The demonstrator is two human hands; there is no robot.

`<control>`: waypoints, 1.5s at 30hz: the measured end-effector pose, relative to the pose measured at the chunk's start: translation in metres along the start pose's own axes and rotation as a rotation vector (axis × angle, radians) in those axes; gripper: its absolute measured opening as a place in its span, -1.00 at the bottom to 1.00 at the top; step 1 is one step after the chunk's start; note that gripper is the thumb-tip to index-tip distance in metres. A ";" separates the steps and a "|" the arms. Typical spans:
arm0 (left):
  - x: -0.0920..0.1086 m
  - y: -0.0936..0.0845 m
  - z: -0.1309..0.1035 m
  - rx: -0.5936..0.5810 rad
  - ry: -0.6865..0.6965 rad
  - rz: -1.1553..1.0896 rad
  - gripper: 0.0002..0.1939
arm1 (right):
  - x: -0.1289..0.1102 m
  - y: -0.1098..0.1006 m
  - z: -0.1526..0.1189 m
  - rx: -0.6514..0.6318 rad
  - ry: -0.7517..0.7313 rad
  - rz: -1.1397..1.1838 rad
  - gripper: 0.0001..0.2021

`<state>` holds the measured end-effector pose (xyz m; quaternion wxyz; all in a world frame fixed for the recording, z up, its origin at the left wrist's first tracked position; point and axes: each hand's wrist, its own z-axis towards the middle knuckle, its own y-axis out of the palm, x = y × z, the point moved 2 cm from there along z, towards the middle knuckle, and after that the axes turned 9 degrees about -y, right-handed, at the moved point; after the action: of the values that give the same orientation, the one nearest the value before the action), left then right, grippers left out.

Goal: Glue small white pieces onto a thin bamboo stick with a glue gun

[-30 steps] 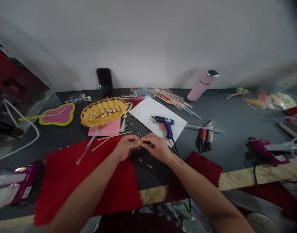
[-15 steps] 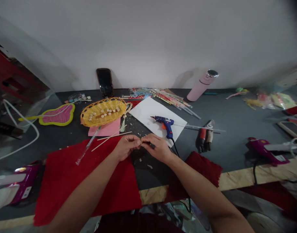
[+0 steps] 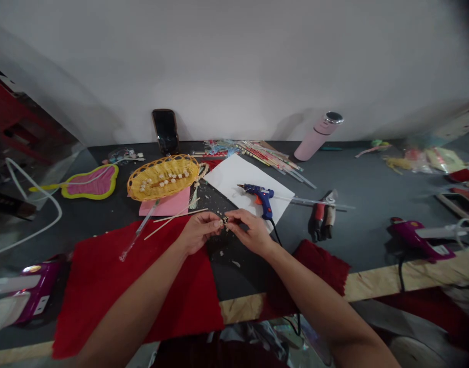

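My left hand [image 3: 200,231] and my right hand [image 3: 250,232] meet above the dark table, each with thumb and fingers pinched. Between the fingertips is a tiny pale beaded piece [image 3: 224,221], too small to make out exactly; both hands seem to touch it. Just right of them a blue glue gun [image 3: 260,195] lies on a white sheet [image 3: 229,171], a clear glue stick out of its back. Left of the hands, thin wooden sticks [image 3: 173,223] rest by a yellow woven basket [image 3: 161,179] with several small pale pieces in it.
Red cloth [image 3: 142,291] covers the front left. Pliers [image 3: 325,215] lie at right, and a pink bottle [image 3: 319,136] stands behind. A phone [image 3: 165,131] leans on the wall beside wrapped sticks [image 3: 268,156]. Purple power strips [image 3: 422,240] sit at the right; the glue gun's cord hangs over the front edge.
My right fingertips have shifted slightly and parted a little from the left ones, so more of the small beaded piece shows. The rest has stayed in place.
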<state>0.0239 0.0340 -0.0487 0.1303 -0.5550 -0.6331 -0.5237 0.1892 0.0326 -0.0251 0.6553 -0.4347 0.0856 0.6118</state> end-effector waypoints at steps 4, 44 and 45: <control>-0.002 0.001 0.000 -0.028 -0.006 0.038 -0.79 | -0.002 0.002 0.001 -0.037 -0.067 0.046 -0.75; -0.003 0.001 -0.001 -0.003 0.045 0.178 -0.76 | 0.000 -0.002 0.001 -0.075 0.111 0.102 -0.84; -0.003 0.001 -0.001 -0.003 0.041 0.184 -0.76 | 0.001 -0.002 0.001 -0.077 0.114 0.103 -0.85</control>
<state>0.0260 0.0313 -0.0503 0.1900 -0.6000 -0.5758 -0.5218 0.1904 0.0335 -0.0244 0.5998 -0.4888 0.1214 0.6218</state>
